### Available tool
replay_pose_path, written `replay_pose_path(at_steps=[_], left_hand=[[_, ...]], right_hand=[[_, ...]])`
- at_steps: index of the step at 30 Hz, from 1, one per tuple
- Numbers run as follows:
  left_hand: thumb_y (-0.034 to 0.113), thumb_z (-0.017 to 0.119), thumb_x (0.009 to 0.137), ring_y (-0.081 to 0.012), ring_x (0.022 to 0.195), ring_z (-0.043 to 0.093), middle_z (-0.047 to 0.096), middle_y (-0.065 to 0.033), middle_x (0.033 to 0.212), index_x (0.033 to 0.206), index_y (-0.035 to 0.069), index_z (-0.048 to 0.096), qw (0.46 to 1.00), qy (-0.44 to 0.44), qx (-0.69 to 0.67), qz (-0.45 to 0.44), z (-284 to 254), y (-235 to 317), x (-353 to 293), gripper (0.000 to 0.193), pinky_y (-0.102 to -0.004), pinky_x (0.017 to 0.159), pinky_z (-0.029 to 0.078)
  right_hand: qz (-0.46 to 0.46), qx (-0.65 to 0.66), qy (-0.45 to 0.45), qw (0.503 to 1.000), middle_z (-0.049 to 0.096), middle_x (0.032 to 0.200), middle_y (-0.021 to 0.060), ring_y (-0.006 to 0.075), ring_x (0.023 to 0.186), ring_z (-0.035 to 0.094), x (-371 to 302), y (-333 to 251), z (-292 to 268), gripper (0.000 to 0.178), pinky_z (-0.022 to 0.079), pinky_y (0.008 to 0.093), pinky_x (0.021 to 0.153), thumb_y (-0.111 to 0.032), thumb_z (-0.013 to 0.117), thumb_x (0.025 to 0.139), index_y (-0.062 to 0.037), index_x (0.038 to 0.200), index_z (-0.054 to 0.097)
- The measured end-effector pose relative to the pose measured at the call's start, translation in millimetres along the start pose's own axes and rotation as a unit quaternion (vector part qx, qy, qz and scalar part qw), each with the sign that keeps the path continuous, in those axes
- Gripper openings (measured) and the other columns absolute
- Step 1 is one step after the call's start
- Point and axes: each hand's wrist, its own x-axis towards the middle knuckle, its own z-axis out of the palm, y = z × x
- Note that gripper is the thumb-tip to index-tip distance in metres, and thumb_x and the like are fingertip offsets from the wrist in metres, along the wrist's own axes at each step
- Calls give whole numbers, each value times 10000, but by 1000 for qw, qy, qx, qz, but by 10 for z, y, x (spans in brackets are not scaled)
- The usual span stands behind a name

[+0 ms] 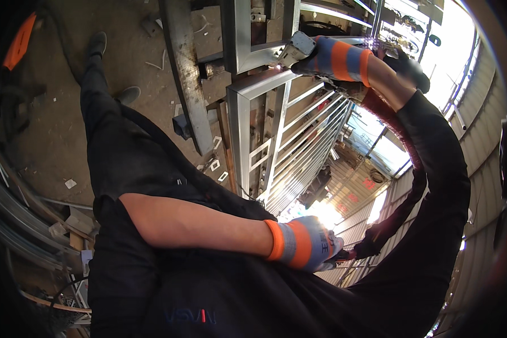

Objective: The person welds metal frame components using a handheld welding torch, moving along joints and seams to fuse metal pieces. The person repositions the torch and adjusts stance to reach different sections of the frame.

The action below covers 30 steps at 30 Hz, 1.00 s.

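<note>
My right hand (332, 59), in an orange and grey striped work glove, is closed on a small square metal block (298, 47). The block sits against the corner joint of a square-tube steel frame (239, 132), where a small bright spot glows. Lower in view, my left hand (305, 242), gloved alike, has its fingers curled by a dark object (343, 256) with a reddish part. Its kind cannot be made out against the glare. From there a dark, partly reddish band (403, 135) curves up towards my right wrist; whether it is a cable or sleeve is unclear.
A thick, stained steel beam (188, 79) runs left of the frame. Parallel metal bars (307, 146) recede beyond it. Small offcuts (215, 165) litter the floor near my legs. Metal lengths (22, 236) lie at far left. A dark, blurred shape, possibly a person (414, 73), is at upper right near sparks.
</note>
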Motion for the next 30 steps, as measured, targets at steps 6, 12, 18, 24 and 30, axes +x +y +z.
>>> replay_pose_path(at_steps=[6,12,18,24,30], left_hand=[[482,655,942,-355,766,731,725,-164,820,1045,16,635,1000,1,-14,-5,10,-11,33,478,-443,689,585],[490,647,952,-356,770,730,725,-168,824,1056,16,634,1000,-24,-4,-16,-17,1,69,486,-440,700,586],[491,643,956,-360,798,732,727,-167,839,1063,17,631,999,-29,3,-16,-36,-2,58,486,-435,730,589],[493,635,963,-361,822,730,724,-180,878,1069,5,626,999,-42,-1,-7,-55,16,51,500,-440,745,588],[494,631,965,-364,821,730,725,-182,888,1070,1,623,999,-44,-16,-6,-53,7,53,503,-444,741,588]], right_hand=[[-19,9,8,1000,776,994,63,123,830,693,-9,20,-11,436,572,302,761,-280,854,889,-59,1241,722],[-32,36,-7,999,777,989,61,118,819,684,-23,60,-23,434,572,301,759,-272,849,895,-63,1251,716],[-26,-15,1,1000,780,1002,60,120,843,687,-18,44,-35,439,575,309,775,-250,852,893,-67,1266,709],[-15,-12,-2,1000,778,1004,57,122,840,691,29,152,15,415,583,305,763,-245,849,898,-65,1246,713],[-15,-2,-2,1000,772,996,54,122,807,692,1,110,-3,426,587,291,739,-253,851,899,-66,1252,702]])
